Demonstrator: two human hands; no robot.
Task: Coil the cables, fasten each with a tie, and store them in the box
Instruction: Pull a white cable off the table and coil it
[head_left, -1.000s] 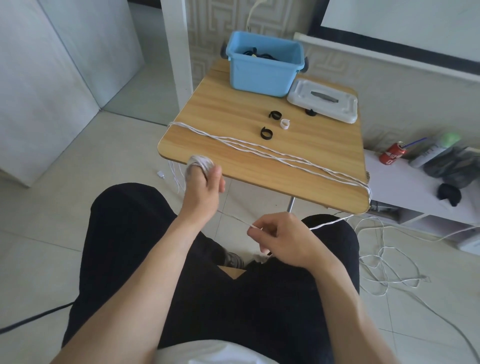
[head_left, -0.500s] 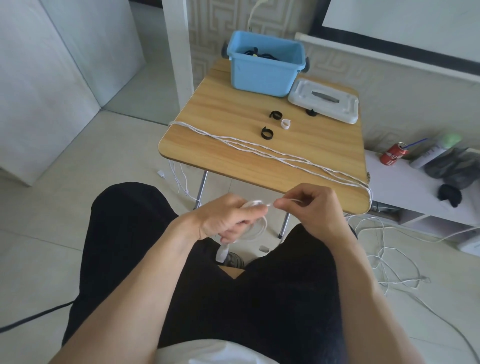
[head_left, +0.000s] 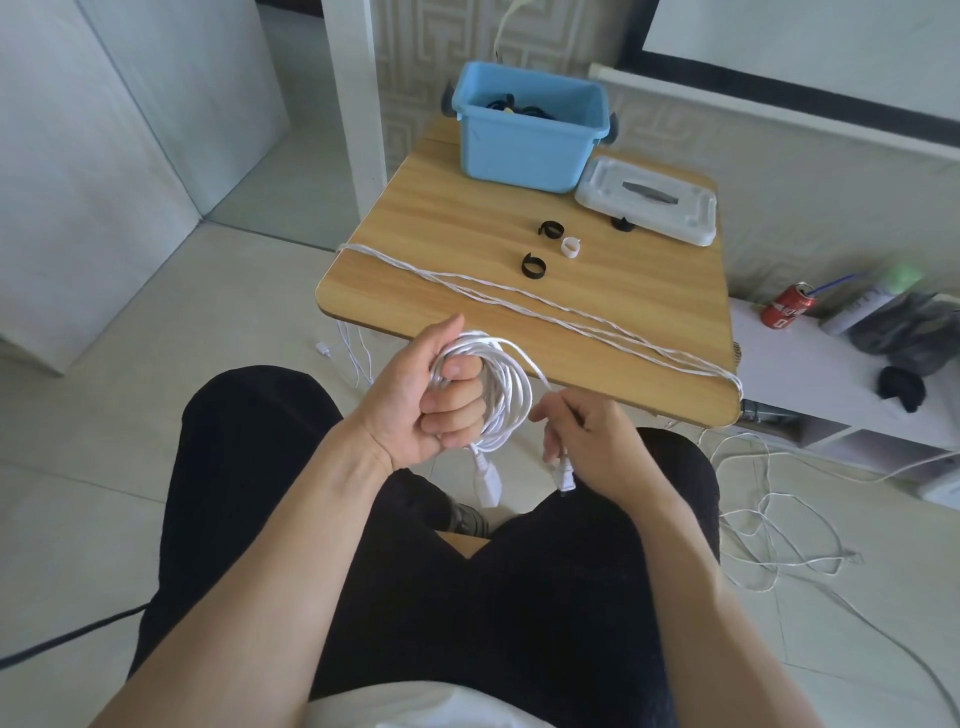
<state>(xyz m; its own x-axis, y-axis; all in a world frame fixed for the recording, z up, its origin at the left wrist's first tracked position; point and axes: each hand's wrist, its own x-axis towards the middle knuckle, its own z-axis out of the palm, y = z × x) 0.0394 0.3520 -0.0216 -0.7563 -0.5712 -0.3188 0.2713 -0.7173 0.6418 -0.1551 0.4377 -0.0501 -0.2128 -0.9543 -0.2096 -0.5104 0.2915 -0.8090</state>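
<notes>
Over lap, left hand (head_left: 415, 402) gripping white cable coil (head_left: 501, 395), right hand (head_left: 589, 441) pinching its end

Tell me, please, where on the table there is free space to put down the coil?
The left half of the table is bare, between the box and the cables. A narrower strip lies right of the white tie, below the lid. The middle is crowded by the black ties.

Box (head_left: 530, 150) contents mostly behind its wall; bottle (head_left: 878, 296) on shelf blurred
</notes>
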